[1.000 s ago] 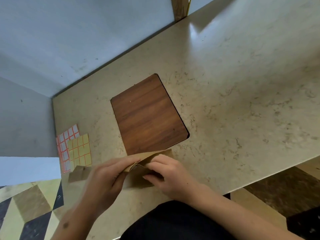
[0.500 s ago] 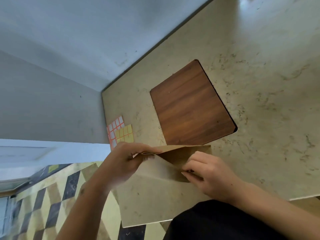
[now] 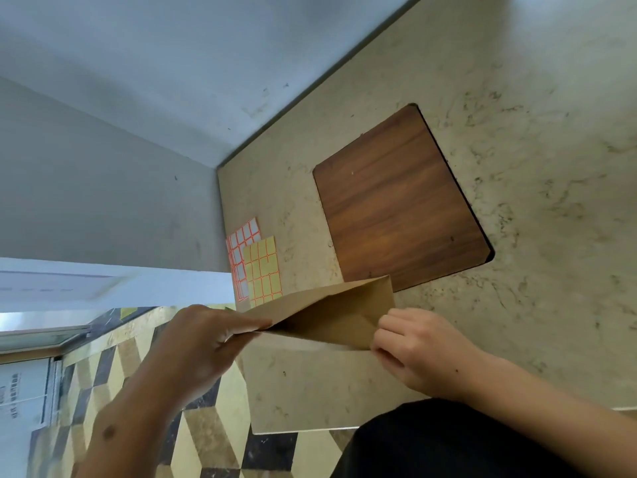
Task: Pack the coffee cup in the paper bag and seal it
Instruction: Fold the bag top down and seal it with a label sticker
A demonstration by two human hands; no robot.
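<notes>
Marbled beige countertop (image 3: 517, 132) runs into a grey wall corner, with a dark wood-grain board (image 3: 396, 201) set on it and sheets of orange-edged labels (image 3: 258, 263) near the wall; no coffee cup is in view. Just above the counter's near edge, the left hand (image 3: 193, 343) pinches one end of the brown paper bag (image 3: 331, 315) and the right hand (image 3: 413, 350) pinches the other. Thin, light and easily creased, the bag probably handles best by its mouth edges.
</notes>
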